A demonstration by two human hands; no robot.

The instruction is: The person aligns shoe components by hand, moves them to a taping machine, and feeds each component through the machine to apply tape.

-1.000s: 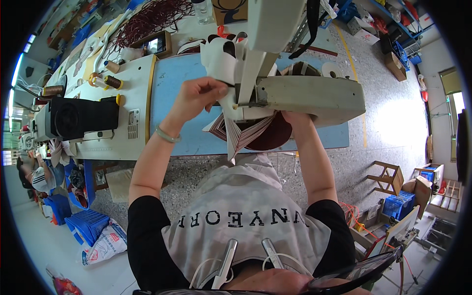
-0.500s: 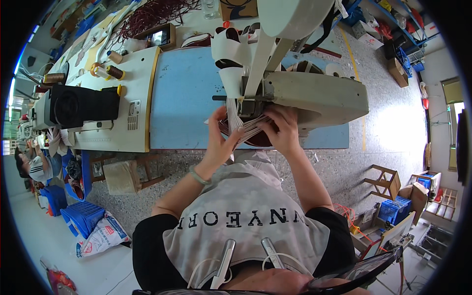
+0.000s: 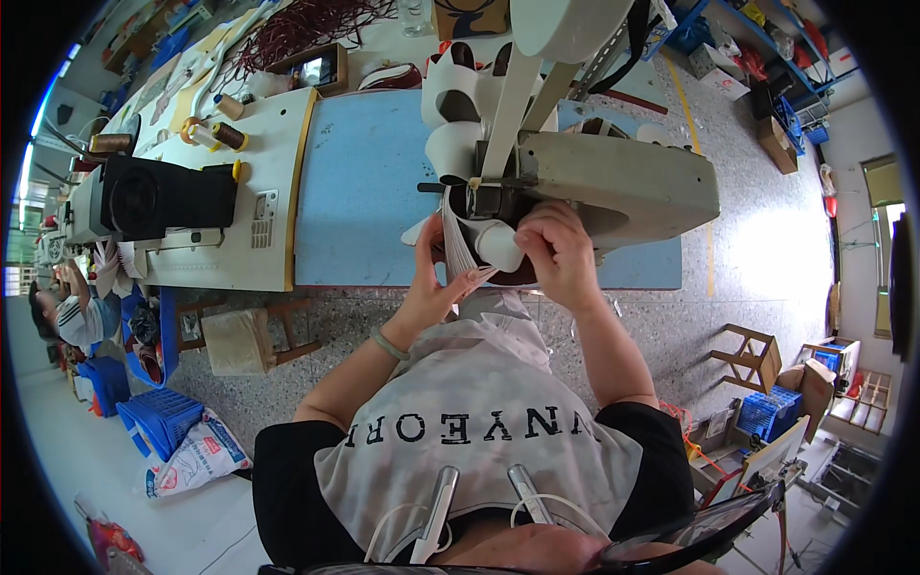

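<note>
A beige sewing machine (image 3: 613, 182) stands over the blue tabletop (image 3: 359, 192), its head just beyond my hands. White curved pieces (image 3: 447, 153), some showing dark insides, hang in a looping chain at the left of that head. My left hand (image 3: 436, 278) is closed on the lower end of a fanned stack of white pieces (image 3: 457, 240), thumb pressed along its near edge. To the right, my right hand (image 3: 559, 254) has its fingers curled at the edge of a rounded white piece (image 3: 498, 246) below the machine head. The right fingertips are partly hidden.
Left of the blue top is a second table with a black machine (image 3: 168, 204) and thread spools (image 3: 228, 136). Dark red cords (image 3: 302, 36) lie farther back. A stool (image 3: 238, 342) stands at the lower left, a wooden one (image 3: 749, 355) at the right. Another person (image 3: 77, 316) sits far left.
My right hand has moved slightly right and turned. A rounded white piece now shows where layered edges were between my hands. The hanging white chain has shifted a little right.
</note>
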